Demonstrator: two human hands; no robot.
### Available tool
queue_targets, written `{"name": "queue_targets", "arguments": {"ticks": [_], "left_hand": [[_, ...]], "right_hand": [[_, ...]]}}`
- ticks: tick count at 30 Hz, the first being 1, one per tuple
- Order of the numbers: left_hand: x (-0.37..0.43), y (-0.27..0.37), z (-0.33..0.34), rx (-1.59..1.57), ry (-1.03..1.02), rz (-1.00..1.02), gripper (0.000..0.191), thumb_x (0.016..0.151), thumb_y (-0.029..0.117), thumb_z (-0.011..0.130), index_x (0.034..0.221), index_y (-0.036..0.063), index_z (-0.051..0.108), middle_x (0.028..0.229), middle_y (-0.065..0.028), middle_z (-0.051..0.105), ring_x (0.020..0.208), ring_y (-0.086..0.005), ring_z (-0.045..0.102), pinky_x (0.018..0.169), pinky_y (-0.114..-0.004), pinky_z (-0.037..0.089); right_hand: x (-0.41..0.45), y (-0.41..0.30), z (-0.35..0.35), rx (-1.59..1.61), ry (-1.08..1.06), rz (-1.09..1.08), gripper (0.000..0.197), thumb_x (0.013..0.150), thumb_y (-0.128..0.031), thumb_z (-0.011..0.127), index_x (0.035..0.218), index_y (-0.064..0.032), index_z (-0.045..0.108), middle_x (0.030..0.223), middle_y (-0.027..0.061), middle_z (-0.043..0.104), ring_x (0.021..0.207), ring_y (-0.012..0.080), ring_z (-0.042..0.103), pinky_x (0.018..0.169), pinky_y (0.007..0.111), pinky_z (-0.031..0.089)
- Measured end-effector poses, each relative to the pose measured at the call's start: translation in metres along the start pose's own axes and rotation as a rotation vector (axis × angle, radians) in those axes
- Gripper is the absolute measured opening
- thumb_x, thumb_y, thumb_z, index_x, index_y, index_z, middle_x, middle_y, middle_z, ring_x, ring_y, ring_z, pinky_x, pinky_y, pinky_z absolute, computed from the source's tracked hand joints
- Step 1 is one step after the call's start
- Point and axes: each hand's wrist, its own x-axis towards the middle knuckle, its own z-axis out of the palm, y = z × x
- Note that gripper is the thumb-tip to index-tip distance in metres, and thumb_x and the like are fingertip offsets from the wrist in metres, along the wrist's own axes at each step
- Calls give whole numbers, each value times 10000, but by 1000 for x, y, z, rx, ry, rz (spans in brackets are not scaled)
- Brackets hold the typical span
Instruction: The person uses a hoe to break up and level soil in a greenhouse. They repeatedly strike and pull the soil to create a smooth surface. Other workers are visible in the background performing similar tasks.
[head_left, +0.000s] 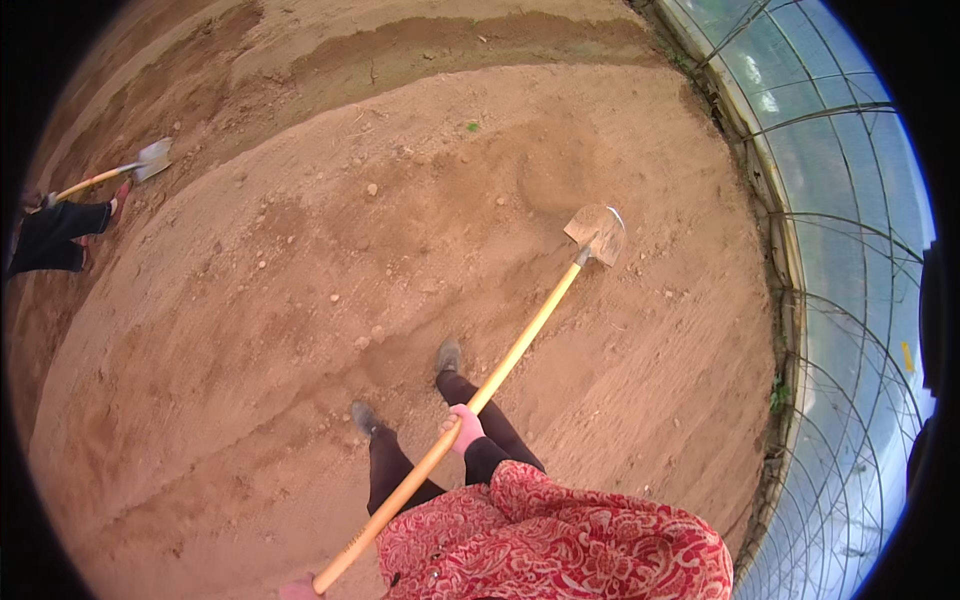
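Observation:
A long-handled shovel runs diagonally across the view, its wooden handle (525, 339) pale yellow. My right hand (466, 430) is wrapped around the middle of the handle, in front of my legs. At the bottom edge my left hand (301, 588) grips the butt end and is partly cut off by the picture's rim. The soil-stained steel blade (598, 234) is at the far end, over loose brown soil (559, 161). Whether the blade touches the ground I cannot tell. No heap of soil shows on it.
On the left another person (56, 232) holds a second shovel (154, 159). A plastic-film greenhouse wall (832, 187) with thin ribs curves along the right, above a low base edge (787, 330). A shallow trench (450, 52) crosses the far ground. Small stones (372, 189) lie about.

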Motion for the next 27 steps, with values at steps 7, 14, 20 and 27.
{"name": "queue_targets", "arguments": {"ticks": [7,14,20,27], "left_hand": [[13,-40,10,-88,-49,-12,315,688,337,596,951,167,633,843,-126,654,798,-330,625,683,-446,493],[12,-56,22,-171,49,141,296,664,306,613,912,146,641,772,-125,652,719,-336,620,630,-432,497],[-28,-79,-2,-133,106,-27,386,619,324,670,928,97,633,743,-178,632,757,-353,617,668,-428,497],[-76,-69,-50,-88,-35,23,438,743,383,584,1102,132,591,820,-190,637,824,-352,619,681,-462,493]], "right_hand": [[3,38,10,-272,281,-325,134,731,-130,585,700,-85,463,580,41,462,495,214,495,508,394,456],[-21,51,43,-251,154,-402,129,743,-120,595,755,-53,485,602,62,502,475,226,511,451,394,471],[-32,91,30,86,-99,-66,235,749,-175,561,612,-141,374,513,-1,357,441,178,403,491,354,389],[-26,110,-6,300,-219,81,241,729,-191,565,602,-153,363,500,-24,341,437,155,388,488,350,394]]}}
